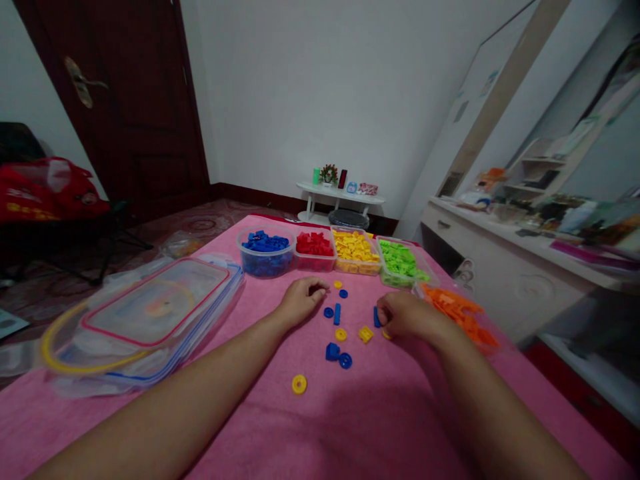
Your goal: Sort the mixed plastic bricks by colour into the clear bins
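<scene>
On my feed I have two hands over a pink-covered desk (380,427), with small blue and yellow pieces scattered around them. My right hand (401,315) is down at the right of the pieces, its fingers bent in against a blue bar (377,317); I cannot tell whether they grip it or only touch it. A yellow piece (387,335) peeks out from under that hand on its near side. My left hand (301,300) rests on the left, fingers loosely curved, thumb and forefinger apart, and I see nothing held there.

Just to its right lie a small blue wheel (328,312) and a second blue bar (337,314). Farther off, a yellow disc (338,285) and a blue disc (343,293) sit close together. Nearer me, a yellow wheel (341,335) lies left of a yellow brick (365,334), and nearer still a blue block (333,352) sits right beside a blue ring (345,365). A yellow ring (299,391) lies nearest, apart on the left.

Along the far side I count four clear containers, left to right: a round blue-filled tub (265,254), then a red-filled bin (315,265), a yellow-filled bin (357,268) and a green-filled bin (395,280). An orange-filled bin (493,347) sits on the right, just beyond my right forearm. Clear lids (160,343) lie stacked on the left.
</scene>
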The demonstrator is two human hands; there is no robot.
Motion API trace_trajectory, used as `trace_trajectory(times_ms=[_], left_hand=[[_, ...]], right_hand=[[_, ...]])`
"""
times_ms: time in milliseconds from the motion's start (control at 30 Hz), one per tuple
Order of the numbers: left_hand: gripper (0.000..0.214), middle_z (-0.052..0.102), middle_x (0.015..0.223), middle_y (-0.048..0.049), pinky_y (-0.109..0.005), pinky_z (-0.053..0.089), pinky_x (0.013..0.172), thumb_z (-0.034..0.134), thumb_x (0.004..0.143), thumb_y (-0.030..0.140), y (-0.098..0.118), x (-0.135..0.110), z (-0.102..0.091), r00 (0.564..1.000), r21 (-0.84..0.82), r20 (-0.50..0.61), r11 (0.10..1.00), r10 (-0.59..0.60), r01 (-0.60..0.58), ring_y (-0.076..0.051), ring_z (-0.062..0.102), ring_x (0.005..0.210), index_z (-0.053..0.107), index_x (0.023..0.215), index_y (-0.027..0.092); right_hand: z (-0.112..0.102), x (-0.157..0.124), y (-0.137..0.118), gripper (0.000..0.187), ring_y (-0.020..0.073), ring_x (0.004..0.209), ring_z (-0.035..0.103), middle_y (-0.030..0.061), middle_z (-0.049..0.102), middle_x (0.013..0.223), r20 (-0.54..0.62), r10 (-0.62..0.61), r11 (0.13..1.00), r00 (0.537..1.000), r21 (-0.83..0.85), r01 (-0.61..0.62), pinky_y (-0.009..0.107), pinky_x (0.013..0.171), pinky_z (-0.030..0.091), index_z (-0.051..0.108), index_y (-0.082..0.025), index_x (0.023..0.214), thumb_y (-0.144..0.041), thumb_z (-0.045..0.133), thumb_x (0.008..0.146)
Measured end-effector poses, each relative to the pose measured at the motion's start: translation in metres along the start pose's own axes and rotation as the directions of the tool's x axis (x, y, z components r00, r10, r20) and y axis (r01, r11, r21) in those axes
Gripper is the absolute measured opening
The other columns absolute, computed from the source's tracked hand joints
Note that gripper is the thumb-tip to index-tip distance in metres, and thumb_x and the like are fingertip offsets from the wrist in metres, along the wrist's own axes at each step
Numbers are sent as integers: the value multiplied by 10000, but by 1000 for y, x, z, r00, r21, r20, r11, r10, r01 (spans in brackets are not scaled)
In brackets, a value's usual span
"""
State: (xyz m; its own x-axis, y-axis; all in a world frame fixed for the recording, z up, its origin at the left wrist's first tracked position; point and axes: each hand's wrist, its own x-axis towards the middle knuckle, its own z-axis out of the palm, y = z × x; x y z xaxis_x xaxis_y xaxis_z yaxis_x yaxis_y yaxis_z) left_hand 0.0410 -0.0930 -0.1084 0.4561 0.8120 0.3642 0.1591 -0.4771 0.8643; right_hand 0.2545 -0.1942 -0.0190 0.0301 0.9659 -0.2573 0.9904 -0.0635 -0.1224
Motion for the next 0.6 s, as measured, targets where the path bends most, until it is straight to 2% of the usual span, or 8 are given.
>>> trace_trajectory(times_ms=[100,167,300,400,433,500,567,600], left_hand=[[174,698,859,-54,-291,486,771,553,744,163,-2,0,1,1000,-9,-2,1000,-3,3,-168,629,806,686,855,151],[169,698,853,-56,-293,487,773,554,742,162,-1,0,1,1000,-25,-10,1000,-9,9,-168,630,800,686,846,149],[198,702,852,-83,-286,493,742,528,771,176,10,-3,0,1000,-88,-22,996,-11,9,-170,641,779,678,888,123],[235,705,858,-87,-265,489,671,548,773,193,28,-9,-5,990,-72,130,996,52,-43,-165,640,733,685,951,124],[239,706,864,-82,-256,485,663,563,768,194,35,-11,-6,969,-52,226,995,97,-87,-164,640,733,693,961,135],[248,709,885,-66,-242,480,679,596,758,193,47,-16,-8,889,-11,412,977,200,-215,-164,643,760,707,979,177],[265,714,897,-45,-233,477,697,629,742,191,55,-20,-7,807,37,520,936,281,-350,-168,649,787,716,989,233],[269,716,901,-38,-231,476,702,639,732,179,56,-22,-6,783,67,542,912,306,-404,-170,651,794,722,977,255]], right_hand=[[-4,-4,-8,80,126,595,530,1,625,654,-49,-83,993,995,75,87,232,516,304,631,-188,666,-174,666,596],[-3,-8,-19,126,128,626,536,0,644,705,-69,-147,984,987,93,153,231,538,313,645,-201,710,-226,694,596],[12,-9,-37,267,147,677,535,7,662,778,-71,-193,981,979,-24,192,237,548,288,659,-221,780,-197,732,524],[21,-6,-39,187,153,672,539,27,665,762,-91,-201,977,975,-90,193,244,542,270,659,-213,757,-132,634,590],[21,-5,-38,174,153,672,542,34,666,758,-108,-212,975,971,-92,203,245,546,274,658,-209,746,-115,593,616],[18,-6,-35,179,150,674,549,42,666,757,-136,-235,971,962,-71,228,241,558,289,655,-203,737,-99,547,641],[12,-8,-35,177,145,672,554,44,665,760,-140,-241,970,960,-34,239,236,566,302,652,-200,743,-99,549,641],[10,-9,-36,168,143,665,555,43,665,757,-137,-242,970,961,-16,242,234,564,305,652,-199,747,-107,560,640]])
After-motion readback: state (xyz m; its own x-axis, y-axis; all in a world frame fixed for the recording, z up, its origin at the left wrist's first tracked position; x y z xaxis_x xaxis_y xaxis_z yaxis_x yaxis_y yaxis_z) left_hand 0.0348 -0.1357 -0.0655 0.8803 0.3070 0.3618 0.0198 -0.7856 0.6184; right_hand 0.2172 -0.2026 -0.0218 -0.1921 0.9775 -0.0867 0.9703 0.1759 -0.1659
